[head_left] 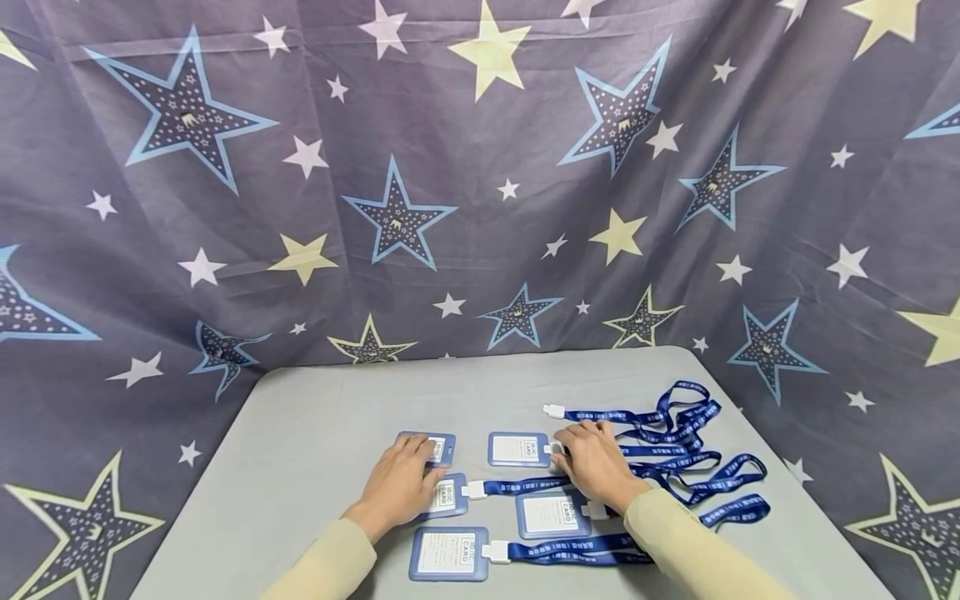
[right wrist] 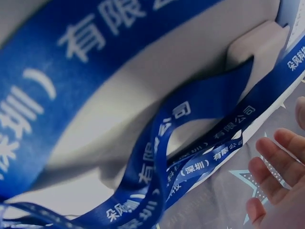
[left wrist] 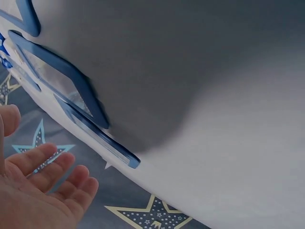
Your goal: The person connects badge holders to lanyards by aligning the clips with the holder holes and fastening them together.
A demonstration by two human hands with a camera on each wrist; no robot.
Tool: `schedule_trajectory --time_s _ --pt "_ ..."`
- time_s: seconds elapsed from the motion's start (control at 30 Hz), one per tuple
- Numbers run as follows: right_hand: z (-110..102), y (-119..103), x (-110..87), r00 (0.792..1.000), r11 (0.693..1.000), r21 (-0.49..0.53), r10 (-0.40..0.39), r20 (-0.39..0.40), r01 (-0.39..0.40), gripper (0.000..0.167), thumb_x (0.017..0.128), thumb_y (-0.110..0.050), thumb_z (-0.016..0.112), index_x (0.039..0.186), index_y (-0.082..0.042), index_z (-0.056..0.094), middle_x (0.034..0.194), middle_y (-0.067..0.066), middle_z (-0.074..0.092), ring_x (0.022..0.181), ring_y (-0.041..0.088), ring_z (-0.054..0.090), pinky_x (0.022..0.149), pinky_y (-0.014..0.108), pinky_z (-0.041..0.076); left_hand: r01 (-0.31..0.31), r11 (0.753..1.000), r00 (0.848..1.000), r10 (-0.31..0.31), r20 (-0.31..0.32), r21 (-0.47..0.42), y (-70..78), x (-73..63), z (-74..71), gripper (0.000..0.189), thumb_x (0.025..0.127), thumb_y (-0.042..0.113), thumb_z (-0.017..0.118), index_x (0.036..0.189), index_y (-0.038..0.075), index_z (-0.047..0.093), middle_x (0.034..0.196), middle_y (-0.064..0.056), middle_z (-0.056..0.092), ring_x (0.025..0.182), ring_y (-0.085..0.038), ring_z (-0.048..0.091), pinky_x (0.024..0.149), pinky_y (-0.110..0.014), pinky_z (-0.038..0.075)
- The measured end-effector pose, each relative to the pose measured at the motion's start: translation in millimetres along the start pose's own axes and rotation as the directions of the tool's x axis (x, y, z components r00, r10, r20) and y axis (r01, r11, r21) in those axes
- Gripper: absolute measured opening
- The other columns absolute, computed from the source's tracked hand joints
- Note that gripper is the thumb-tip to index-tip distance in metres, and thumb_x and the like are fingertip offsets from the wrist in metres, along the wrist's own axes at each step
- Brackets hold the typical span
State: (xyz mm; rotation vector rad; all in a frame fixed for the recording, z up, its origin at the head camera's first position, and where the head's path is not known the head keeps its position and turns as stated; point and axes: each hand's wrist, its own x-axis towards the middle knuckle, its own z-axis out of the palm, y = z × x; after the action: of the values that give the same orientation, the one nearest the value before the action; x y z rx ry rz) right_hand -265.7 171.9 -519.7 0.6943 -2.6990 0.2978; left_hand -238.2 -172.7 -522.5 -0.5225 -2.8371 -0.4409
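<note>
Five-sided views aside, several blue ID card holders with white cards lie on the table. My left hand is over the far-left card holder and the one nearer me, the middle-left card holder; its fingers look loosely extended in the left wrist view. My right hand is beside the white clip of the far-right card holder, above blue lanyards. Relaxed, spread fingers show in the right wrist view. No lanyard shows on the far-left holder. One lanyard's white clip lies apart from any holder.
In front lie the near-left card holder and the near-right card holder, both clipped to lanyards. Looped blue lanyards overlap on the right side of the grey table. A star-patterned curtain hangs behind.
</note>
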Motion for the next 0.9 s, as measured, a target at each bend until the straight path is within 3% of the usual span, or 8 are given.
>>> schedule_trajectory --time_s 0.37,0.9 --pt "1.6 10.0 7.9 1.000 1.000 -0.005 0.029 -0.011 -0.029 0.031 0.091 -0.027 0.079 0.117 -0.009 0.074 0.116 0.010 0.073 0.110 0.031 0.063 0.094 0.051 0.041 0.054 0.998 0.998 -0.054 0.042 -0.008 -7.1 -12.7 -3.7 0.055 0.101 0.035 0.064 0.143 0.000 0.056 0.148 -0.021 0.053 0.141 -0.042 0.042 0.119 -0.057 0.032" --pt "4.9 15.2 20.8 0.999 0.997 -0.057 0.050 -0.007 -0.050 0.032 0.091 -0.026 0.080 0.117 -0.009 0.073 0.115 0.009 0.074 0.105 0.030 0.063 0.088 0.048 0.041 0.044 0.999 0.999 -0.044 0.032 0.019 -9.9 -25.5 -8.9 0.054 0.100 0.036 0.065 0.141 0.002 0.058 0.146 -0.019 0.055 0.140 -0.041 0.044 0.119 -0.056 0.033"
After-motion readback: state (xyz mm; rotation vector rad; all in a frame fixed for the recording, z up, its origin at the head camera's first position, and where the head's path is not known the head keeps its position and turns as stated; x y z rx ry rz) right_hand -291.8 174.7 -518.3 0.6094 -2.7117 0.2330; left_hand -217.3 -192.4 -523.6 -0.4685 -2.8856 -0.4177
